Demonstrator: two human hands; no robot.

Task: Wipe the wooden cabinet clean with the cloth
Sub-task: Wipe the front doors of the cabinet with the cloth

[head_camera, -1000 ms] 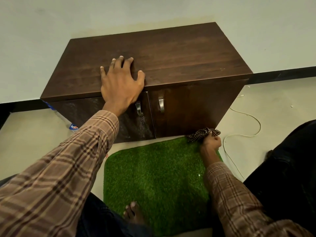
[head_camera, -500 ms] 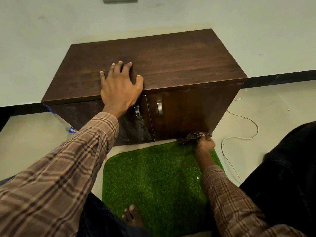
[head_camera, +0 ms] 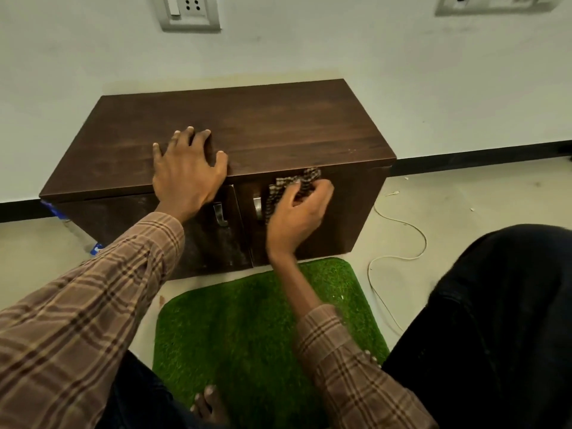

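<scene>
A low dark wooden cabinet (head_camera: 278, 128) with two doors and metal handles stands on the floor against the wall. My left hand (head_camera: 187, 173) lies flat on the front edge of its top, fingers spread, holding nothing. My right hand (head_camera: 297, 212) presses a checked brown cloth (head_camera: 294, 185) against the upper part of the right door, just right of the right handle (head_camera: 257, 207). The cloth is bunched in the fingers and reaches up to the top's front edge. The left door looks dusty.
A green grass-like mat (head_camera: 263, 329) lies on the floor before the cabinet, with my bare toes (head_camera: 207, 404) at its near edge. A thin white cord (head_camera: 399, 243) loops on the floor at the right. My dark-trousered knee (head_camera: 495, 320) fills the lower right. Wall sockets (head_camera: 188, 10) sit above.
My right hand has lifted the cloth from the bottom right corner of the right door up to its top, near the handle. The left hand has stayed on the cabinet top.
</scene>
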